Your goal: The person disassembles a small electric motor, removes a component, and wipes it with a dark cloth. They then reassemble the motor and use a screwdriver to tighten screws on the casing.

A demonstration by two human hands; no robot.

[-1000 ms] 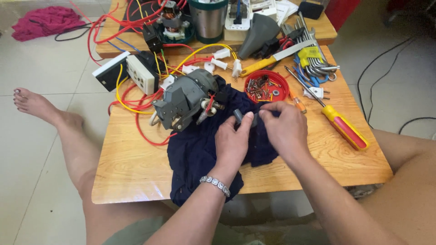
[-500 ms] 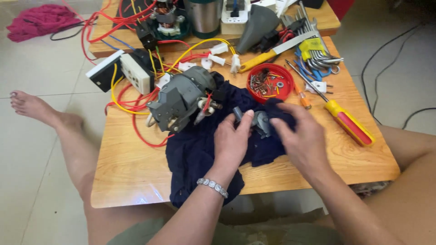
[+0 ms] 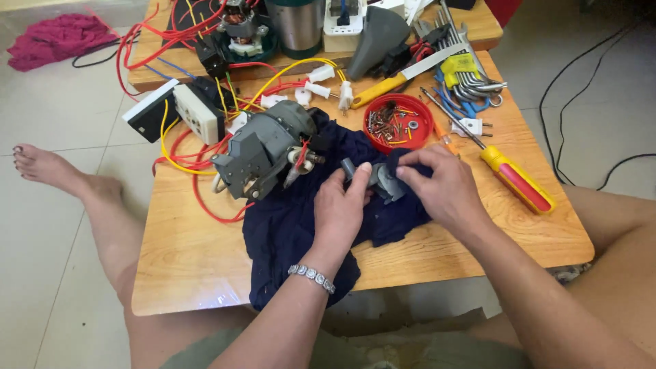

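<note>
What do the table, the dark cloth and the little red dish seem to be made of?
Table: looks like wood, pale with visible grain and a smooth, slightly glossy finish.
Dark cloth: soft navy fabric, matte, crumpled into folds.
Red dish: probably plastic, evenly coloured with a thin round rim; it holds small metal screws.

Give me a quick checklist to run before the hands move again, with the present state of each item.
1. Small grey part held by both hands: ok, left hand and right hand both grip it.
2. Dark blue cloth under the work: ok.
3. Grey motor resting on the table: ok, lying beside the left hand.
4. Red dish of screws upright: ok.
5. Red-and-yellow screwdriver clear of the edge: ok.
6. Part clean: cannot tell.
</note>
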